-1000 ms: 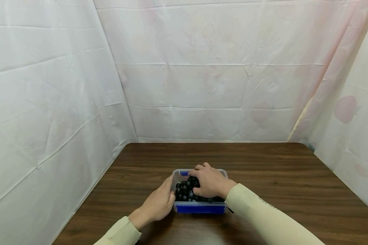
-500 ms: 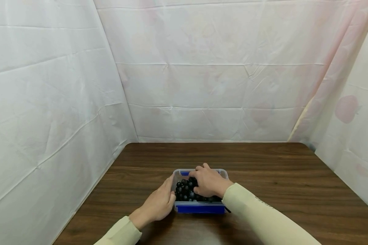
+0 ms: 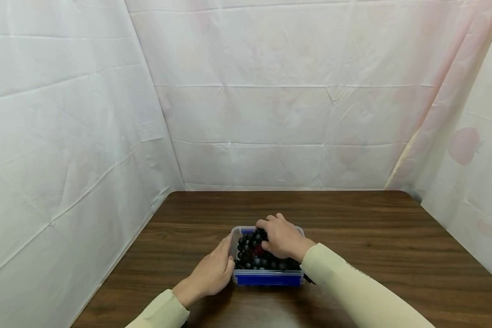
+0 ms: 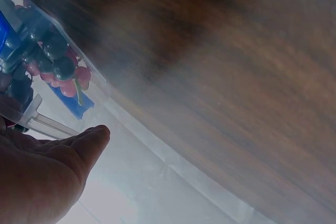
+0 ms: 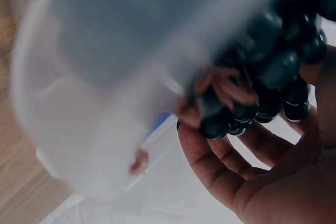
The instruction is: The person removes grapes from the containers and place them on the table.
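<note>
A clear plastic storage box with a blue latch (image 3: 268, 279) stands on the table, holding black grapes (image 3: 246, 255). My right hand (image 3: 282, 237) reaches into it from above and grips a bunch of black grapes (image 5: 278, 69), fingers curled under the fruit in the right wrist view. Red grapes (image 4: 67, 83) with a green stem show through the box in the left wrist view; a patch of red also appears beside my right thumb in the head view. My left hand (image 3: 213, 269) lies along the box's left wall, fingers extended, thumb at the near corner.
The brown wood-grain table (image 3: 352, 228) extends around the box. White printed sheets hang as a back wall (image 3: 270, 114) and side walls. A small dark object pokes out at the box's near right corner.
My right hand has risen slightly, drawing the bunch of black grapes up within the box. Red grapes now show beside the thumb. The left hand has stayed in place.
</note>
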`<state>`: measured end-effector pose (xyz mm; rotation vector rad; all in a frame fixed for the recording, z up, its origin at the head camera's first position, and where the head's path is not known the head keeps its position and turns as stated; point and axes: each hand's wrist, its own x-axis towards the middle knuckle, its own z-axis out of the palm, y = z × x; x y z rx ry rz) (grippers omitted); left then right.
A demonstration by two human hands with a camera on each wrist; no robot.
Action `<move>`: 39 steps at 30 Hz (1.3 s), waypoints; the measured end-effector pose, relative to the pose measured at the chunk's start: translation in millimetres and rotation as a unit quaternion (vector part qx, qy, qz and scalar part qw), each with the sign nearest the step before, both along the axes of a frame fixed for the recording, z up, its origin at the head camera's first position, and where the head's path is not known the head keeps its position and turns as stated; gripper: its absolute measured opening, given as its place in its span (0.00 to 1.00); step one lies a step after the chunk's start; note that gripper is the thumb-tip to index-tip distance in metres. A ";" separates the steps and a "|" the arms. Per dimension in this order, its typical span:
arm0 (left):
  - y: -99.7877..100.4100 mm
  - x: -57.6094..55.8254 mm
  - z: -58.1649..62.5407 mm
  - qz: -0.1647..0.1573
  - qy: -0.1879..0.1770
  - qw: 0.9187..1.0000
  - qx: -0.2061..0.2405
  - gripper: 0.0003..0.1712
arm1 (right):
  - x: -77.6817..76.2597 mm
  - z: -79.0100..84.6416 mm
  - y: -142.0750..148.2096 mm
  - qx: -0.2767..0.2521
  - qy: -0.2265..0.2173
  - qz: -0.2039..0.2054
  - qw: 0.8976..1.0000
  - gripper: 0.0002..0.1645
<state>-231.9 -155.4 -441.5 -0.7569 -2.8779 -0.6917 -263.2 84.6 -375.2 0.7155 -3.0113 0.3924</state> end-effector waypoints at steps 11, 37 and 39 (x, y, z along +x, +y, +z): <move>0.7 -0.1 0.5 0.002 0.004 1.000 -0.003 0.37 | 2.3 8.0 8.6 -0.057 0.020 -0.016 0.998 0.27; 0.6 0.0 0.5 0.005 -0.012 1.000 -0.007 0.37 | 1.3 33.2 38.5 -0.047 0.045 -0.074 0.995 0.29; 0.8 0.2 0.5 0.004 -0.009 1.000 -0.007 0.37 | 1.1 34.4 41.2 -0.048 0.045 -0.080 0.995 0.29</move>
